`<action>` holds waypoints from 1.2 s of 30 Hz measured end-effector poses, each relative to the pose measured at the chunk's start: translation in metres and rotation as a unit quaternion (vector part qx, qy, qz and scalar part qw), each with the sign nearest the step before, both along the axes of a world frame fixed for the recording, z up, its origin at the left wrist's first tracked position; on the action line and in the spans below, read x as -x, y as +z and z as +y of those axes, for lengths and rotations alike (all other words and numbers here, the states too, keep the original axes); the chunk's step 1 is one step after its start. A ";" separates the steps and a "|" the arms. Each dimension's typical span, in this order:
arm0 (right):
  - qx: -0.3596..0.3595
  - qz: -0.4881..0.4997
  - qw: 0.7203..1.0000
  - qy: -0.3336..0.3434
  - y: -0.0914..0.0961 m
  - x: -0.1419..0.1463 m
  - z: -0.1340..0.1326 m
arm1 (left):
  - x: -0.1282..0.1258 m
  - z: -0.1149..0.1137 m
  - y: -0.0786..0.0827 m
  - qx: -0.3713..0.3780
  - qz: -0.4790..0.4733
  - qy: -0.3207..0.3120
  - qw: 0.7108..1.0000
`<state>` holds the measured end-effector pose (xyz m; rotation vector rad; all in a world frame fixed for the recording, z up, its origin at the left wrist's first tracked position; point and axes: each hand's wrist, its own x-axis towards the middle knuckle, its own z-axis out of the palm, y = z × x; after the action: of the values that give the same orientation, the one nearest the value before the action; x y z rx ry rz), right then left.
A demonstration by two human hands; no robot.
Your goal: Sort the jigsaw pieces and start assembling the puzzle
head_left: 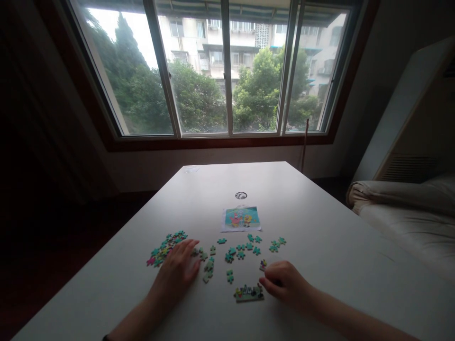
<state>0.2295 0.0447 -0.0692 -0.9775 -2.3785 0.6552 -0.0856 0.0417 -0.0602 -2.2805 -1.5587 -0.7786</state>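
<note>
My left hand is open, palm down, its fingers stretched over the right edge of a loose heap of jigsaw pieces, mostly teal with some pink and yellow. The thumb is apart from the fingers. My right hand is closed, with a purple-and-yellow puzzle piece at its curled index finger; the exact grip is partly hidden. Just left of the right thumb lies a joined strip of puzzle pieces. Between the hands lie a joined pair and several greenish pieces.
Beyond the hands are several scattered teal pieces and a small group to the right. A printed cartoon picture lies farther back, before a round dark mark on the white table. A sofa stands at right.
</note>
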 end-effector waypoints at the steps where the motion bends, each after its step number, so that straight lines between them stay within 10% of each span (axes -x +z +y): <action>1: 0.000 0.001 1.000 -0.001 0.001 0.000 0.000 | 0.002 0.002 -0.003 0.012 0.004 0.010 1.000; 36: 0.003 -0.001 1.000 0.006 0.002 0.000 0.000 | 0.005 0.003 -0.003 -0.004 -0.079 0.029 0.996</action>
<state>0.2293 0.0449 -0.0672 -0.9670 -2.3866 0.6672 -0.0906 0.0445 -0.0635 -2.2046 -1.6778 -0.9685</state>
